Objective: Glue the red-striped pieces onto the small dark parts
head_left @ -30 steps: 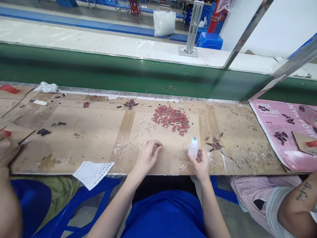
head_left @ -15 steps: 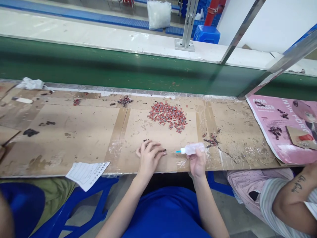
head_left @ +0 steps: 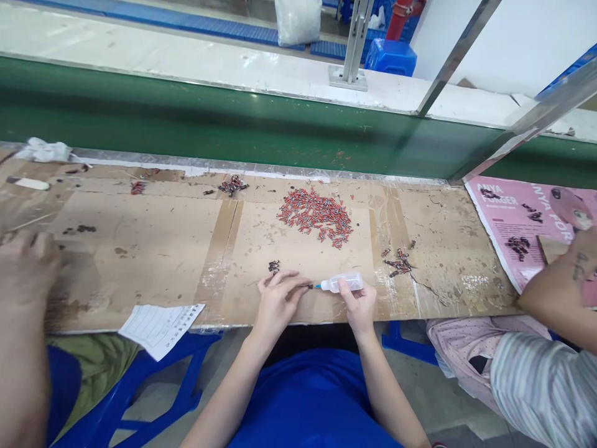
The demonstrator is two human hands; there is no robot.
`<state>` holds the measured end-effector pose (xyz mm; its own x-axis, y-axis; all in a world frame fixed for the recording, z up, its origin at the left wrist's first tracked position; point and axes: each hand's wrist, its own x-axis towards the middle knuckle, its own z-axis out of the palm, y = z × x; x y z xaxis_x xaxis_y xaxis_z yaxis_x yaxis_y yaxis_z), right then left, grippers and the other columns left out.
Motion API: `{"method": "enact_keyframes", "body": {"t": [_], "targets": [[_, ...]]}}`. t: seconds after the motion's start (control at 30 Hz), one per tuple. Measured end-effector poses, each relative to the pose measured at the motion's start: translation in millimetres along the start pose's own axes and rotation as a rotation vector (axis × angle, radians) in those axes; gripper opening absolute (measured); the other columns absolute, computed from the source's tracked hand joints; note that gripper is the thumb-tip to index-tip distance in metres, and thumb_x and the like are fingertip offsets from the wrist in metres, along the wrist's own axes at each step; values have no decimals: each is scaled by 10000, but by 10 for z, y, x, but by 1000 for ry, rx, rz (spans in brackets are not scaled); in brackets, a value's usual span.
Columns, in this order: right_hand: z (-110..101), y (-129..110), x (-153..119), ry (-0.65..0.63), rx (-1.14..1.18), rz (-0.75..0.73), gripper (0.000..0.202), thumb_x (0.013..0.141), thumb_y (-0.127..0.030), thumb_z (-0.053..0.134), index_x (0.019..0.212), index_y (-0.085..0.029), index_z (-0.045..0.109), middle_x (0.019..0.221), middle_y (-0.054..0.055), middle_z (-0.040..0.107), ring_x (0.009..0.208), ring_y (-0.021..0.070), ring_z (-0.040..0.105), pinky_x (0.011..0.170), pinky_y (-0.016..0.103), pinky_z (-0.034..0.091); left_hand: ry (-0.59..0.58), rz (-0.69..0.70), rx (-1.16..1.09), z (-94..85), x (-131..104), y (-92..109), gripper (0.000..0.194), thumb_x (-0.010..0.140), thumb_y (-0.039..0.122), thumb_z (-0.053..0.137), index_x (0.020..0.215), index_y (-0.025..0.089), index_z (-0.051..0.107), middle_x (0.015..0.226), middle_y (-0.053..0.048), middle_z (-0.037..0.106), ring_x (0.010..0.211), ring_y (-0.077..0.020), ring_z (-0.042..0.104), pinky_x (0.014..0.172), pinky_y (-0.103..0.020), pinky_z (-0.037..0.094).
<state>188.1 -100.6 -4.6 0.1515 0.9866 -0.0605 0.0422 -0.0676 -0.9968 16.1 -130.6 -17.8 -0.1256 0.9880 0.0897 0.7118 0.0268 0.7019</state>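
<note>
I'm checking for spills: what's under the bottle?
Cardboard shows around the bottle, held in the right hand. The patch directly beneath is covered by bottle and hand, so spills there can't be seen.

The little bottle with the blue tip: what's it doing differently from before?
The bottle was upright in the right hand; now it's tipped sideways and further left, with its blue tip close to the small dark piece that the left hand pinches. I can't tell if they touch. The right hand never visibly let go, and the pile of red pieces stayed put.
</note>
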Motion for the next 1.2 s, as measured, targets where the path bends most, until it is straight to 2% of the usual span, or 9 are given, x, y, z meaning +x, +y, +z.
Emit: {"method": "enact_keyframes", "body": {"t": [0.3, 0.8, 1.07, 1.2], "targets": [[1, -5, 1, -11, -61, -3, 252, 711, -415, 710, 666, -167, 725, 658, 69, 750, 616, 232, 693, 581, 331, 561, 0, -7, -23, 3, 20, -29, 132, 817, 231, 711, 844, 346, 771, 922, 1, 782, 1007, -241, 698, 997, -471, 370], [-9, -29, -7, -14, -65, -30, 214, 736, -382, 688, 677, -179, 722, 655, 50, 745, 617, 224, 688, 582, 325, 555, -10, -28, -17, -8, 8, -15, 124, 826, 246, 701, 849, 344, 773, 975, -13, 775, 1032, -247, 685, 995, -467, 355], [-34, -3, -7, 46, -55, -17, 225, 715, -389, 707, 644, -175, 702, 634, 52, 736, 599, 218, 672, 566, 318, 544, -25, -32, -25, -25, 21, -10, 131, 817, 231, 714, 849, 344, 772, 971, -16, 780, 1043, -252, 684, 985, -472, 354], [-20, -11, -11, 7, -38, -15, 204, 711, -378, 708, 679, -177, 720, 672, 62, 754, 636, 232, 699, 595, 329, 562, -9, -17, -13, -9, 23, -23, 129, 818, 231, 720, 848, 345, 773, 967, -15, 780, 1026, -246, 690, 985, -468, 352]]}}
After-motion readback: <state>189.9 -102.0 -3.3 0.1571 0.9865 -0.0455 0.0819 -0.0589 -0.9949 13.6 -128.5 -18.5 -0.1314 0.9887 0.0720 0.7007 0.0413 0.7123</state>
